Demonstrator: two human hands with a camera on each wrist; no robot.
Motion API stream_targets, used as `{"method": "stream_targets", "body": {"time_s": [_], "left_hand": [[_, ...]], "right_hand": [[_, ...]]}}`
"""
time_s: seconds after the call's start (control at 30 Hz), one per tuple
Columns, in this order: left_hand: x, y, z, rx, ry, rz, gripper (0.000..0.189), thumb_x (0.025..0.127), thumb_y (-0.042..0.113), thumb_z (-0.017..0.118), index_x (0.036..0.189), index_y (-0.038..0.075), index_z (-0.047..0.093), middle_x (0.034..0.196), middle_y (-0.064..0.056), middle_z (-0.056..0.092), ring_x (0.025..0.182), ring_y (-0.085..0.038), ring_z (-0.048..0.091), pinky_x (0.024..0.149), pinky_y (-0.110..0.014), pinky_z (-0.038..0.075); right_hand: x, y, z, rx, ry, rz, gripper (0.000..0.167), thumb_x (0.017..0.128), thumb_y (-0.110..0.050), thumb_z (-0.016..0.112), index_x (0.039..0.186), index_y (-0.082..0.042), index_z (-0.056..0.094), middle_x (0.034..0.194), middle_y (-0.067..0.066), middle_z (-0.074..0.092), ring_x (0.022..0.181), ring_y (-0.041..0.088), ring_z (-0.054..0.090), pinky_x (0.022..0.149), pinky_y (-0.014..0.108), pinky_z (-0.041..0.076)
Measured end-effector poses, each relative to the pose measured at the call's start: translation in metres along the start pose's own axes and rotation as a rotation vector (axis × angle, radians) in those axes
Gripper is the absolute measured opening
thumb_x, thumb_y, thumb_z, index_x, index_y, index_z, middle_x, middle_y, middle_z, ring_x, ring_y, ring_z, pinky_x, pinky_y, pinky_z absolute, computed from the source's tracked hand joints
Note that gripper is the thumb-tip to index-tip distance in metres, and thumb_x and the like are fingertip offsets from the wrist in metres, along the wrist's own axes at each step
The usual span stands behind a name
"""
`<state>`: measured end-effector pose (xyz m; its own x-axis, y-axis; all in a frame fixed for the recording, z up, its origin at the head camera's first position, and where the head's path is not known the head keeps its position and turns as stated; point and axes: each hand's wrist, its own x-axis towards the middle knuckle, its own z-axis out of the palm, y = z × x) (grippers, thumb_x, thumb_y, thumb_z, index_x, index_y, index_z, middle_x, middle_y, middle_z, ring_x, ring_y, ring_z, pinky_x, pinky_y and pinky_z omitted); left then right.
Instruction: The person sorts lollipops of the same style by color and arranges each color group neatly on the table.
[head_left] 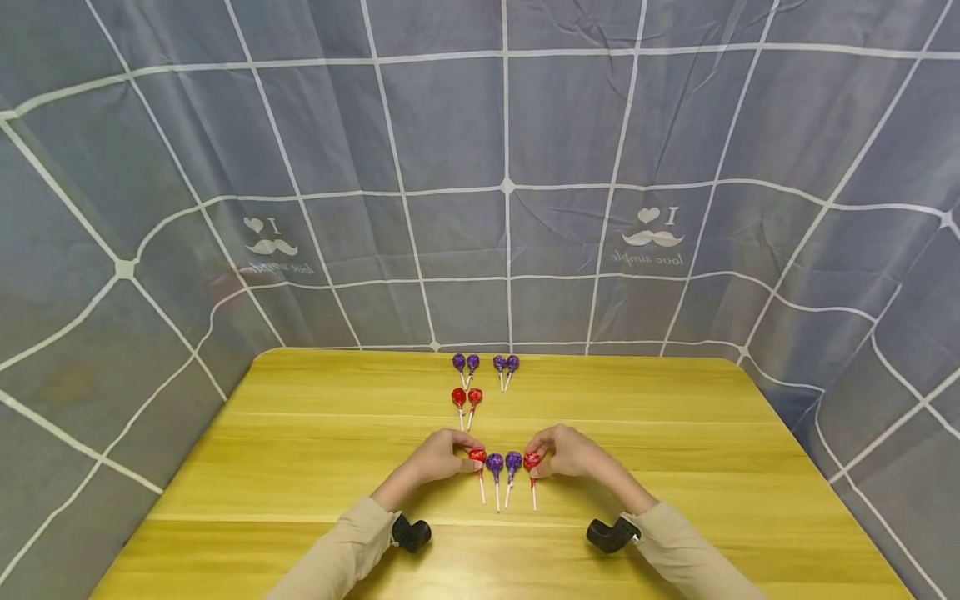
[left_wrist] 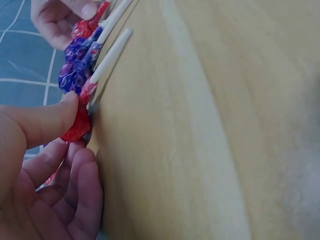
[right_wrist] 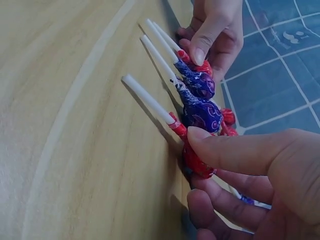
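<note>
My left hand point(head_left: 438, 456) pinches the head of a red lollipop point(left_wrist: 77, 125) between thumb and fingers. My right hand point(head_left: 567, 452) grips another red lollipop point(right_wrist: 197, 161) the same way, its white stick pointing toward me. Between the two hands lie two purple lollipops, the left one point(head_left: 494, 463) and the right one point(head_left: 513, 461), side by side with their sticks toward me. Together they form a row, red at both ends and purple in the middle. The undersides of both red heads are partly hidden by fingers.
Behind the row lies a pair of red lollipops point(head_left: 467, 397). Farther back are two purple pairs, one at left point(head_left: 466, 361) and one at right point(head_left: 506, 362), near the far edge of the wooden table point(head_left: 315, 433). A grey checked curtain point(head_left: 450, 233) hangs behind and around it.
</note>
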<state>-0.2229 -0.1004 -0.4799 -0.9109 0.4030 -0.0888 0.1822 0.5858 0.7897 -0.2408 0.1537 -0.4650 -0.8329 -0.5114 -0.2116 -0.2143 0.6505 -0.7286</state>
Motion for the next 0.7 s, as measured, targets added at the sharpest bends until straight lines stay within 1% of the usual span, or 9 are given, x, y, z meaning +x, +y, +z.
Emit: {"method": "stream_targets", "body": {"time_s": [0.07, 0.17, 0.23, 0.33, 0.53, 0.7], "left_hand": [[0.0, 0.001, 0.002, 0.019, 0.009, 0.01, 0.027, 0.084, 0.014, 0.072, 0.107, 0.001, 0.07, 0.106, -0.013, 0.071, 0.104, -0.031, 0.062, 0.095, -0.046, 0.047], [0.001, 0.001, 0.004, 0.036, 0.02, 0.009, 0.026, 0.084, 0.015, 0.073, 0.106, 0.001, 0.07, 0.104, -0.012, 0.071, 0.101, -0.029, 0.063, 0.093, -0.045, 0.048], [0.0, 0.002, 0.003, 0.046, 0.03, -0.004, 0.025, 0.084, 0.015, 0.073, 0.105, 0.002, 0.071, 0.103, -0.011, 0.071, 0.099, -0.027, 0.063, 0.091, -0.043, 0.049], [0.0, 0.002, 0.003, 0.05, 0.04, -0.02, 0.024, 0.083, 0.015, 0.074, 0.103, 0.002, 0.071, 0.1, -0.01, 0.071, 0.094, -0.023, 0.062, 0.087, -0.04, 0.049], [0.0, 0.004, 0.0, 0.054, 0.04, -0.037, 0.024, 0.081, 0.016, 0.076, 0.1, 0.002, 0.071, 0.097, -0.009, 0.072, 0.085, -0.016, 0.06, 0.078, -0.033, 0.049], [-0.001, 0.003, 0.0, 0.005, 0.036, -0.055, 0.025, 0.079, 0.016, 0.077, 0.098, 0.001, 0.071, 0.092, -0.007, 0.071, 0.072, -0.011, 0.056, 0.065, -0.024, 0.047]], "right_hand": [[0.0, 0.003, -0.001, -0.004, 0.001, -0.009, 0.027, 0.073, -0.009, 0.081, 0.098, -0.005, 0.071, 0.085, 0.002, 0.07, 0.077, 0.011, 0.06, 0.07, 0.028, 0.048], [0.001, 0.007, -0.002, 0.004, -0.008, -0.011, 0.027, 0.073, -0.011, 0.082, 0.098, -0.006, 0.072, 0.084, 0.001, 0.071, 0.076, 0.01, 0.06, 0.071, 0.028, 0.047], [0.002, 0.009, -0.002, 0.017, -0.022, -0.025, 0.027, 0.073, -0.012, 0.081, 0.098, -0.006, 0.072, 0.085, 0.002, 0.071, 0.076, 0.009, 0.061, 0.072, 0.028, 0.047], [0.005, 0.014, -0.003, 0.054, -0.036, -0.057, 0.028, 0.075, -0.013, 0.08, 0.1, -0.004, 0.071, 0.086, 0.004, 0.071, 0.075, 0.008, 0.06, 0.071, 0.025, 0.047], [0.007, 0.021, -0.004, 0.144, -0.045, -0.104, 0.03, 0.078, -0.013, 0.077, 0.103, 0.001, 0.069, 0.086, 0.008, 0.069, 0.069, 0.008, 0.057, 0.06, 0.021, 0.047], [0.004, 0.024, -0.003, 0.143, -0.047, -0.116, 0.03, 0.08, -0.014, 0.076, 0.105, 0.001, 0.07, 0.088, 0.009, 0.07, 0.069, 0.006, 0.058, 0.06, 0.02, 0.048]]}}
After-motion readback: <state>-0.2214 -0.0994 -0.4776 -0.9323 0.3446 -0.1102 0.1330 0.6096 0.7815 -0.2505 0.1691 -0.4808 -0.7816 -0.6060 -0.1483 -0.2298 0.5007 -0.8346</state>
